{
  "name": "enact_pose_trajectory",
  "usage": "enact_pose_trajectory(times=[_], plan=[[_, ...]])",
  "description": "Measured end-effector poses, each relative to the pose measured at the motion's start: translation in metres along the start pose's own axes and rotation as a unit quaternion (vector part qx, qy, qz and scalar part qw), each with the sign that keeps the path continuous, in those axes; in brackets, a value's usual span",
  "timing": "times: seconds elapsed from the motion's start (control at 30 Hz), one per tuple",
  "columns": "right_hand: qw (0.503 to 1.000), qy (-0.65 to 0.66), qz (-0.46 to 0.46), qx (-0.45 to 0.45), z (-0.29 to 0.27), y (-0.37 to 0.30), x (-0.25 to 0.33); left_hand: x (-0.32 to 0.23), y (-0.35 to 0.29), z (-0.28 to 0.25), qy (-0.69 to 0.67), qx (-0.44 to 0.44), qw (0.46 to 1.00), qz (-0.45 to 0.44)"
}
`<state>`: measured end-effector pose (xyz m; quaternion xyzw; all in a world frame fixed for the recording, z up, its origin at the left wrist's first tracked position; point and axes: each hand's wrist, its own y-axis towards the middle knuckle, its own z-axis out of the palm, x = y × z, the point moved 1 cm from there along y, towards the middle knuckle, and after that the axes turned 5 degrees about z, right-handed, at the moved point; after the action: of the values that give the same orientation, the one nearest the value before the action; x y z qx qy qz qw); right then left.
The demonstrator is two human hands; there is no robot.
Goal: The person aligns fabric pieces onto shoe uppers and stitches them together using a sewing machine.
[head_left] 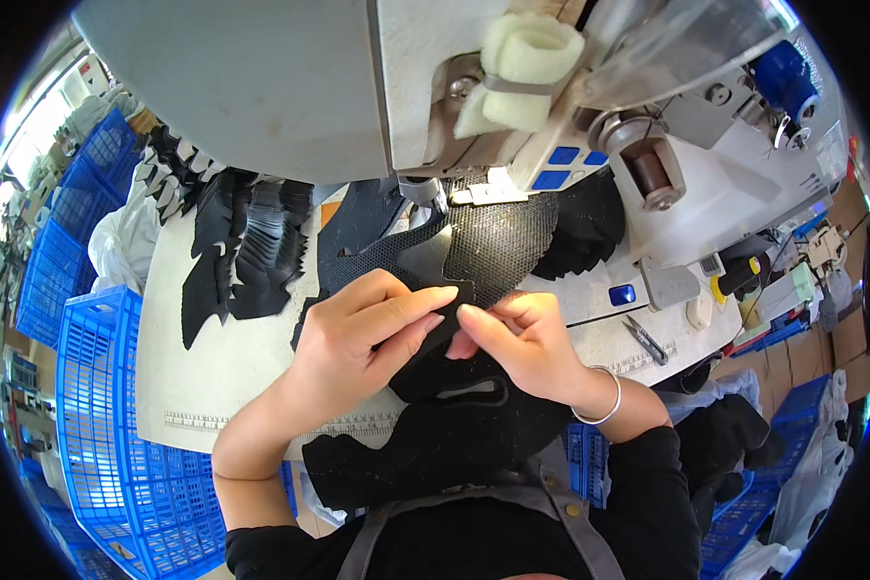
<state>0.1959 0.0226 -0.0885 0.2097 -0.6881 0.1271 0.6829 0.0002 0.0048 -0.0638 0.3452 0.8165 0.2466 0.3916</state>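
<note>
In front of the sewing machine [242, 87], my left hand [367, 329] is closed, pinching the edge of a black shoe-upper piece [469, 293] between thumb and forefinger. My right hand [527, 346], with a silver bangle at the wrist, pinches the same edge just to the right. The upper's honeycomb mesh part [503, 242] lies on the bed by the presser foot [423, 191]. More black fabric [435, 430] hangs from below my hands over the table's front edge into my lap. Part of the held edge is hidden by my fingers.
Black cut pieces lie in overlapping stacks [266, 256] on the white table [169, 338] at left. Tweezers [646, 340] rest at right near a ruler strip. A brown thread spool [650, 172] sits on the machine. Blue crates [97, 387] stand beside the table.
</note>
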Motion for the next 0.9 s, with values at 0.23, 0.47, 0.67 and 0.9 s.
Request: enact_pose_trajectory(times=[0.23, 0.47, 0.67, 0.9], plan=[[0.999, 0.027, -0.011, -0.027, -0.003, -0.002, -0.004, -0.008, 0.019, -0.01, 0.254, -0.089, 0.962, 0.051], [0.999, 0.039, -0.007, -0.013, -0.009, -0.001, -0.006, 0.03, 0.039, -0.021, -0.147, 0.057, 0.969, -0.188], [0.999, 0.033, -0.001, 0.004, -0.011, 0.0, -0.004, 0.045, 0.049, -0.016, -0.173, 0.147, 0.941, -0.25], [0.998, 0.051, 0.03, 0.02, 0.005, -0.003, 0.004, 0.055, 0.062, -0.019, -0.206, 0.225, 0.929, -0.209]])
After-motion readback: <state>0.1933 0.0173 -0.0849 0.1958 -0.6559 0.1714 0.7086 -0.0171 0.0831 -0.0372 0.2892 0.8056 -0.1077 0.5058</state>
